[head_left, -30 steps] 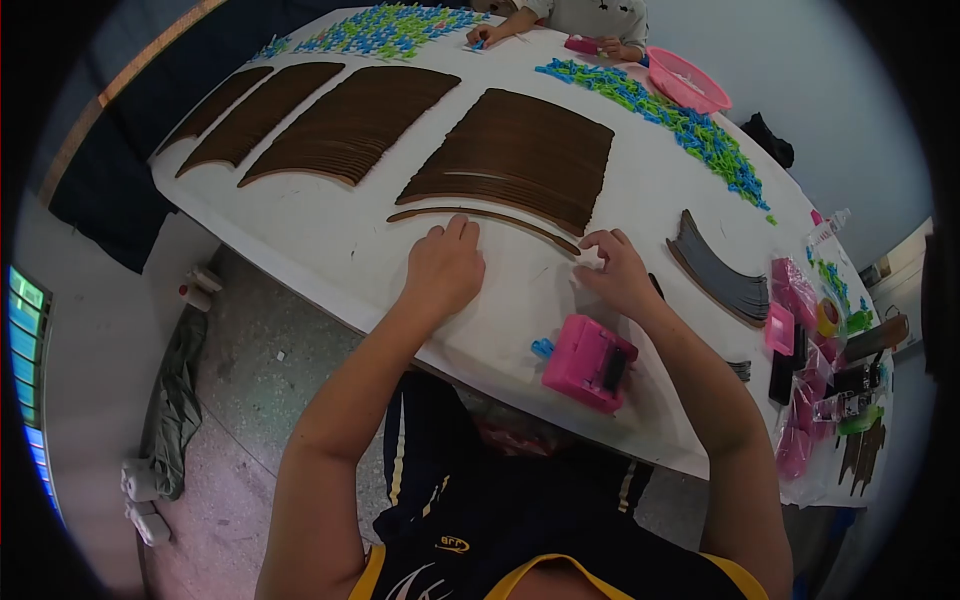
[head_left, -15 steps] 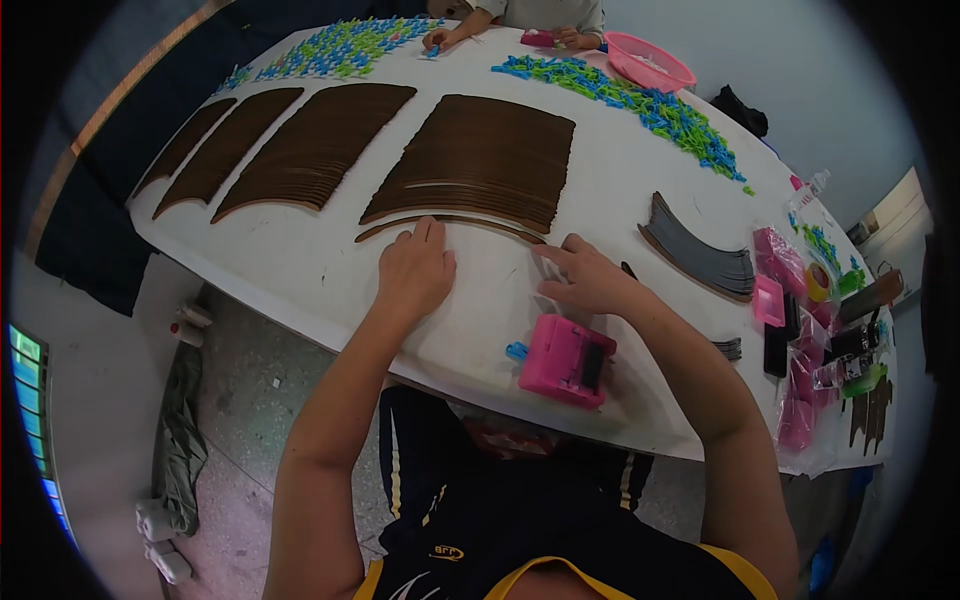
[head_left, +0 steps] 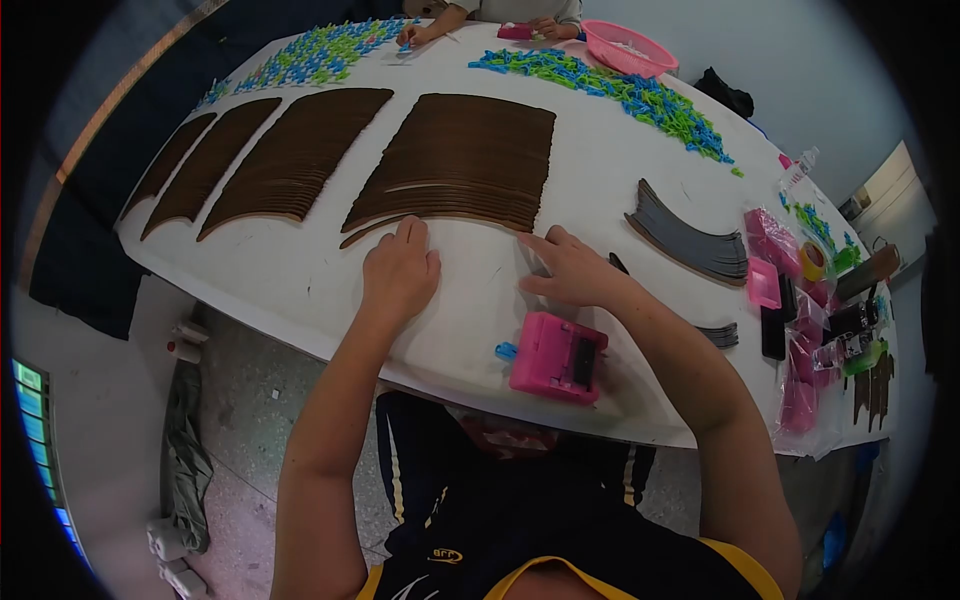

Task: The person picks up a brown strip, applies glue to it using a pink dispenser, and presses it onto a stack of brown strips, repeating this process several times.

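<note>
My left hand (head_left: 400,268) lies flat on the white table (head_left: 300,280), fingertips against a thin curved brown strip (head_left: 365,231) that now sits tight against the front edge of the nearest brown stack (head_left: 460,160). My right hand (head_left: 570,268) rests palm down with fingers spread near the strip's right end, holding nothing. A pink stamping tool (head_left: 558,357) sits just in front of my right wrist.
More fanned brown stacks (head_left: 280,160) lie to the left. A grey curved stack (head_left: 690,240) sits right. Blue and green plastic pieces (head_left: 620,95) cover the far side, with a pink basket (head_left: 628,47). Another person's hands (head_left: 420,30) work at the far end. Pink bags and clutter (head_left: 810,330) crowd the right edge.
Both hands slid the loose brown strip away from me until it met the nearest stack. The view has shifted slightly, so everything sits higher and further left.
</note>
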A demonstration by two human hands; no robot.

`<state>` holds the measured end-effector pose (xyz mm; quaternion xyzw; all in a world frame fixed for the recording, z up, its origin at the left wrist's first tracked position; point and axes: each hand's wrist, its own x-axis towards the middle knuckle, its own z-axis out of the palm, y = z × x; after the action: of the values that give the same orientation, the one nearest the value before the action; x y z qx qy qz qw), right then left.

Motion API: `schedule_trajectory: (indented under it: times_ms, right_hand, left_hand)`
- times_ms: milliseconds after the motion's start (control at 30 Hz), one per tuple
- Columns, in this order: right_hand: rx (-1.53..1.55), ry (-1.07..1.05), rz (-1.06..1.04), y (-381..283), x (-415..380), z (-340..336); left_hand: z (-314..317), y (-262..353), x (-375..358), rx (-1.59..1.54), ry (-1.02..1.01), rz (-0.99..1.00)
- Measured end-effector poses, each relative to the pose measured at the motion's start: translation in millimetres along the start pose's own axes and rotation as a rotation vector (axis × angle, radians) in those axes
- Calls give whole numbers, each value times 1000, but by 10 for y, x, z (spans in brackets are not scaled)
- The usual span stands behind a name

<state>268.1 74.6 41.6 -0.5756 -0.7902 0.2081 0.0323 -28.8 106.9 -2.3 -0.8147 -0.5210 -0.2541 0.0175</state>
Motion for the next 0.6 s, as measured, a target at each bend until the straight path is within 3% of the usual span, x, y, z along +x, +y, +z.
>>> schedule_trajectory:
  times_ms: [467, 600]
  right_hand:
    - [55, 11, 5, 49, 0, 3]
    - [315, 69, 2, 129, -166, -81]
  left_hand:
    - [-33, -53, -56, -16, 7, -30]
    - [-174, -259, -238, 114, -1, -144]
